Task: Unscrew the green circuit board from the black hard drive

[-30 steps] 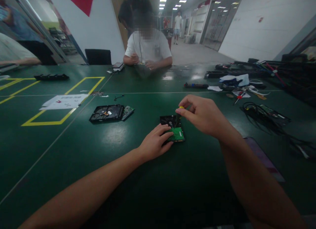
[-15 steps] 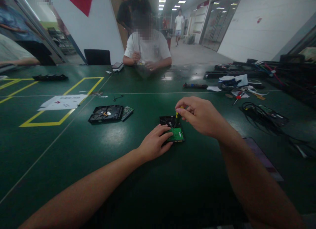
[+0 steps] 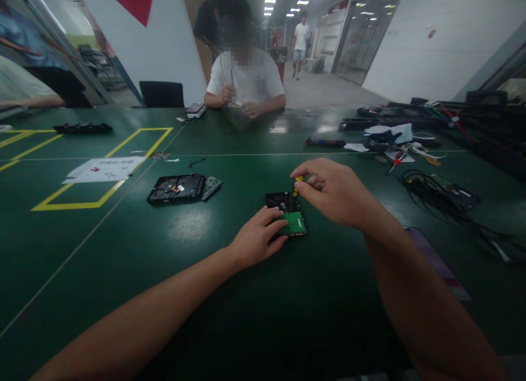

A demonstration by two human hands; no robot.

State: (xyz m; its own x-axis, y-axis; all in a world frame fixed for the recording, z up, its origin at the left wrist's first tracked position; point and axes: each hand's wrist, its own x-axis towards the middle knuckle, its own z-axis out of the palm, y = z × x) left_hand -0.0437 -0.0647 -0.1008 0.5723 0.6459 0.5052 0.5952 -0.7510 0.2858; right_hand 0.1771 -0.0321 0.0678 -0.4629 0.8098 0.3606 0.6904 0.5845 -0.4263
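Note:
A black hard drive (image 3: 278, 200) with a green circuit board (image 3: 294, 223) lies on the green table (image 3: 197, 271) in front of me. My left hand (image 3: 257, 238) rests on its near left side, fingers curled over the board's edge. My right hand (image 3: 331, 190) hovers above the drive, fingers pinched round a small yellow-handled screwdriver (image 3: 297, 182) that stands upright with its tip down on the drive.
A second opened hard drive (image 3: 177, 187) lies to the left beside yellow floor-tape lines and a paper sheet (image 3: 104, 169). Cables (image 3: 435, 189) and tools lie at the right. A person in a white shirt (image 3: 245, 77) sits across the table.
My right hand's fingers have shifted slightly round the screwdriver handle, as if twisting it. My left hand and the drive have stayed put.

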